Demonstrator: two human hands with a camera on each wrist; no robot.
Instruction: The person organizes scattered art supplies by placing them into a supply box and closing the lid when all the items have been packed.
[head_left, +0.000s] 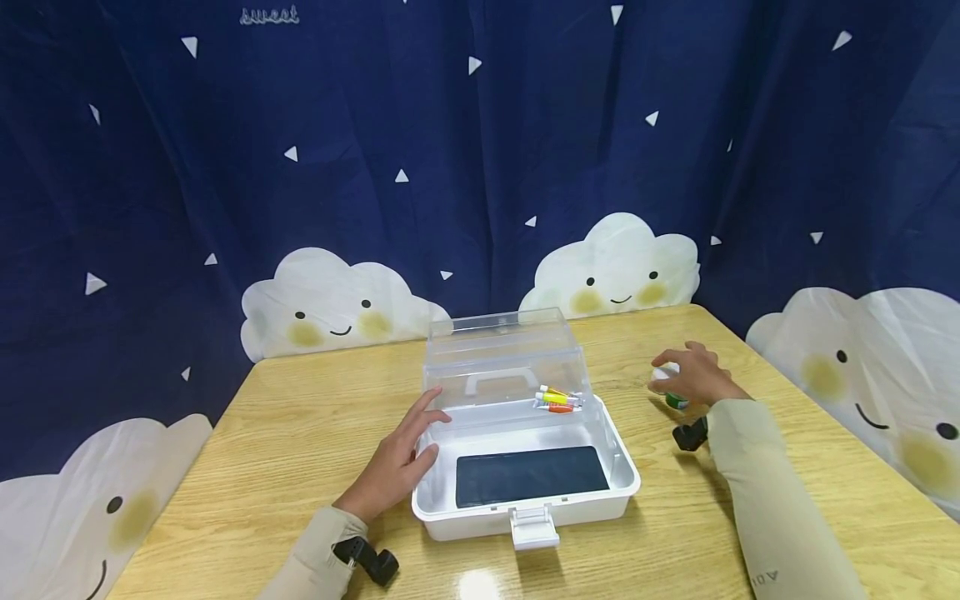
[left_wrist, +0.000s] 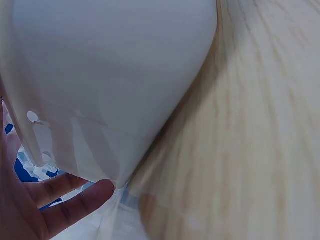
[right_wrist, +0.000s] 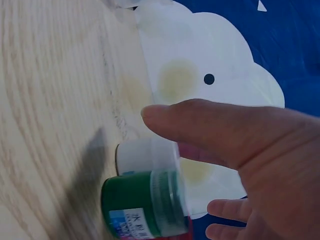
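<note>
My left hand (head_left: 397, 462) rests at the left rim of a white plastic case (head_left: 442, 525), fingers spread; the left wrist view has its fingers (left_wrist: 82, 205) beside the case wall. The case's clear lid (head_left: 502, 350) stands raised at the back. Over at the right, my right hand (head_left: 697, 375) hovers round a small group of paint jars. Up close, a white jar (right_wrist: 145, 157) stands behind a green jar (right_wrist: 130, 200) with a clear cap, and a bit of red (right_wrist: 190, 229) shows past it. The right thumb is stretched out above the white jar.
Several paint tubes (head_left: 558, 400) in yellow and orange lie at the right rear of the case. A dark rectangular panel (head_left: 532, 477) covers part of its floor, and a latch (head_left: 534, 528) hangs in front. Behind the wooden table (head_left: 300, 433) is a blue curtain (head_left: 360, 125).
</note>
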